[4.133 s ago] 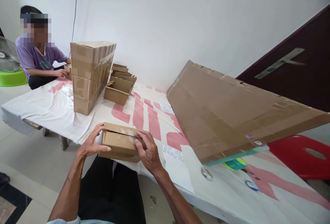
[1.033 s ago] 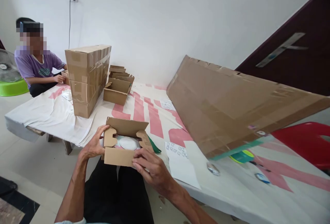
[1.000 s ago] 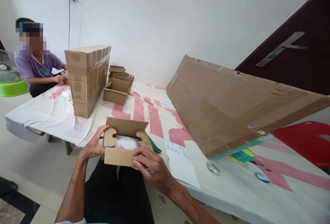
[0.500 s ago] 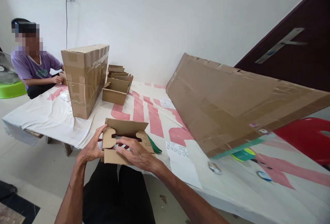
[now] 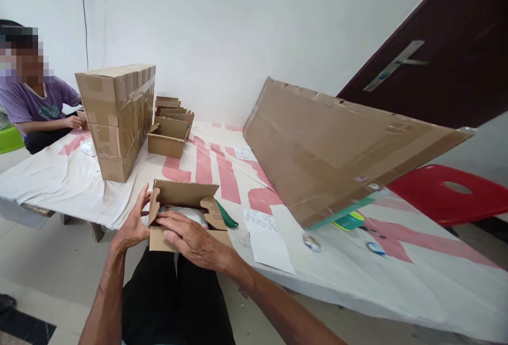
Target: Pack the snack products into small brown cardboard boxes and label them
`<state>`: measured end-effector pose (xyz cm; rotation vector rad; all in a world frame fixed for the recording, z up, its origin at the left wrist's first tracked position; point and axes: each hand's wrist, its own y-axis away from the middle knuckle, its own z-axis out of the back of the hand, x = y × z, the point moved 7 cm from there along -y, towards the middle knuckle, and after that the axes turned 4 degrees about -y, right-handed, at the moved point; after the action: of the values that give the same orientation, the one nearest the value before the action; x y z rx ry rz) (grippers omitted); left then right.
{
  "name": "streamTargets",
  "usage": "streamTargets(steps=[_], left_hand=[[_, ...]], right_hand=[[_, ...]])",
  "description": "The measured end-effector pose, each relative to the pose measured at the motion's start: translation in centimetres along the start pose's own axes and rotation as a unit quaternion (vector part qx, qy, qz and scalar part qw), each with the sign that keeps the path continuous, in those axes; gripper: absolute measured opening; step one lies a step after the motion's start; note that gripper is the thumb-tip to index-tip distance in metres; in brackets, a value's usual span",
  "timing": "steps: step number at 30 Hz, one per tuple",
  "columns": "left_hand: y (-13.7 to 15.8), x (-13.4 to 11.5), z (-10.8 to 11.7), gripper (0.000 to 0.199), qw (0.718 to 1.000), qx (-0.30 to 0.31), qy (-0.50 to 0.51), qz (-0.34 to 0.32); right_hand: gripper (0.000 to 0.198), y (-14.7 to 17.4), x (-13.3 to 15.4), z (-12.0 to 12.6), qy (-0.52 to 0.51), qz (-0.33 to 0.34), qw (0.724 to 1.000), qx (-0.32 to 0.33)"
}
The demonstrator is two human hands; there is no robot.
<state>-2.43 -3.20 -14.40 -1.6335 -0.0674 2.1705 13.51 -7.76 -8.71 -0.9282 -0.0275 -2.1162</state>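
An open cardboard box [image 5: 184, 192] sits at the table's near edge in front of me, its lid and side flaps raised. Inside lies a white packed item [image 5: 197, 215], partly covered by my hand. My right hand [image 5: 192, 236] reaches over the front wall, fingers stretched out over the contents near the left flap. Beside the box's left side is my left hand [image 5: 134, 223], its thumb and fingers spread, the fingertips by the back left corner. A green object [image 5: 227, 215] shows behind the box's right side; its kind I cannot tell.
Taped cartons [image 5: 115, 123] stand stacked on the cloth-covered table [image 5: 222, 175], with several open boxes [image 5: 166, 141] behind. To the right are a large cardboard sheet [image 5: 337, 149], paper [image 5: 265, 244], tape rolls [image 5: 311, 243] and a red stool [image 5: 448, 191]. Another person [image 5: 43, 107] sits left.
My view has turned slightly right. The box's left flap, folded inward before, now stands upright, and the white contents show more. My left fingers have spread away from the flap's edge.
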Motion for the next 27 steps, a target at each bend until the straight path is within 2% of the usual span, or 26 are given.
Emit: streamTargets(steps=[2, 4, 7, 10, 13, 16, 23, 27], left_hand=[[0.0, -0.1, -0.1, 0.135, 1.0, 0.003, 0.0, 0.008], [0.0, -0.3, -0.2, 0.135, 1.0, 0.005, -0.005, 0.011], [-0.1, -0.4, -0.3, 0.133, 1.0, 0.012, -0.01, 0.011], [-0.1, -0.3, -0.4, 0.131, 1.0, 0.014, -0.014, 0.006], [-0.1, -0.3, -0.4, 0.132, 1.0, 0.015, -0.012, 0.0], [-0.1, -0.2, -0.3, 0.132, 1.0, 0.011, -0.011, 0.002], [-0.1, -0.5, -0.4, 0.131, 1.0, 0.018, -0.019, 0.005], [-0.2, -0.8, -0.4, 0.129, 0.999, 0.016, -0.029, 0.005]], right_hand=[[0.035, 0.3, -1.4, 1.2, 0.029, -0.027, 0.999, -0.004], [0.032, 0.6, -2.6, 1.9, 0.08, -0.057, 0.995, 0.026], [0.028, 1.5, -3.1, 2.6, 0.204, -0.082, 0.974, 0.058], [0.021, 2.8, -2.9, 4.3, 0.299, -0.1, 0.949, 0.025], [0.014, 4.2, -3.3, 5.9, 0.317, -0.108, 0.942, 0.005], [0.014, 5.4, -4.6, 6.8, 0.33, -0.124, 0.936, 0.011], [0.016, 6.7, -5.7, 7.4, 0.342, -0.121, 0.932, -0.011], [0.015, 6.5, -5.8, 7.2, 0.323, -0.138, 0.936, 0.006]])
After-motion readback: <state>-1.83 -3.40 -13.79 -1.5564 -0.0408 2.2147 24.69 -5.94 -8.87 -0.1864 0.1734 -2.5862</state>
